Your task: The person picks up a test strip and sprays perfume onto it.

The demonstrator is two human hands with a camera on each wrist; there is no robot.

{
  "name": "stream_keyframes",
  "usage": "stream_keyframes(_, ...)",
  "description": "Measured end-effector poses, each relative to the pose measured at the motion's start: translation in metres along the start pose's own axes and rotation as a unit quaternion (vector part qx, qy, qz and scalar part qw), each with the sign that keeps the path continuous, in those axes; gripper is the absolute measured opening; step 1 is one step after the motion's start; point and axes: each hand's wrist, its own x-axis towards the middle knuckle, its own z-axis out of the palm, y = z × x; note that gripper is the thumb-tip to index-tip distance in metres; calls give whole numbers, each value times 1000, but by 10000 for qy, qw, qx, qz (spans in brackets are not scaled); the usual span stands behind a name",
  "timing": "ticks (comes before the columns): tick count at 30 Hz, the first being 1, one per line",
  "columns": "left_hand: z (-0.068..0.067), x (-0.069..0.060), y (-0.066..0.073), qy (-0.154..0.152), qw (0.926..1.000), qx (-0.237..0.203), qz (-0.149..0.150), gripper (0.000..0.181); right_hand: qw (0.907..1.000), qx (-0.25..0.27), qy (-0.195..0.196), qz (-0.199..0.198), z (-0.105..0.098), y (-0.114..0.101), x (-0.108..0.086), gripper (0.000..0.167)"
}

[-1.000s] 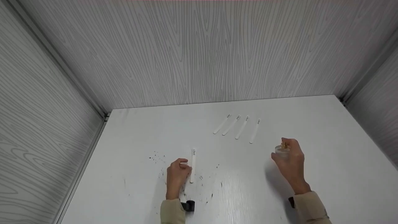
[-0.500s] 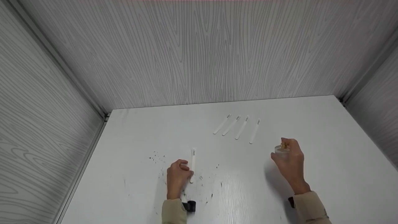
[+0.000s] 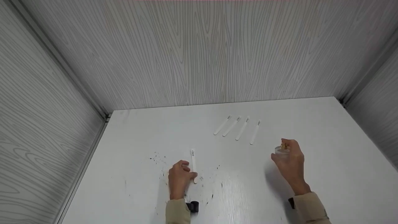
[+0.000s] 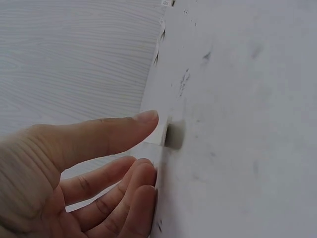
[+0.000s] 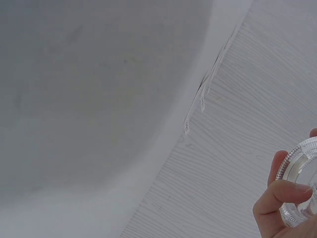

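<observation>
In the head view, my left hand [image 3: 179,179] lies at a white paper scent strip [image 3: 194,161], its thumb touching the strip near the lower end. Seen from the left wrist, the thumb [image 4: 114,136] is stretched straight over the pale strip end [image 4: 167,133]. The other fingers bend loosely and rest against the tabletop, apart from the thumb. My right hand [image 3: 291,161] grips a clear glass perfume bottle [image 3: 280,151] above the table, index finger at its gold sprayer [image 3: 283,145]. In the right wrist view only part of the bottle's round ridged glass [image 5: 294,166] shows.
Several white strips [image 3: 238,127] with dark print at their far ends lie fanned out towards the back of the white table [image 3: 140,133]. Small dark marks [image 3: 160,158] dot the tabletop around my left hand. Grey wood-grain walls [image 3: 199,56] close off the back and sides.
My left hand has shifted slightly to the right and nearer to me. The strip's lower end has swung right, so the strip now slants the other way. The right hand holds still.
</observation>
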Motion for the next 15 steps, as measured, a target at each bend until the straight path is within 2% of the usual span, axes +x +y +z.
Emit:
stream_keyframes(10, 5, 1, 1, 93, 9988, 460, 111, 40, 10000, -55, 15, -41, 1, -2, 0, 51)
stream_keyframes(15, 2, 1, 1, 102, 9994, 290, 155, 36, 10000, -58, 28, -37, 1, 0, 1, 50)
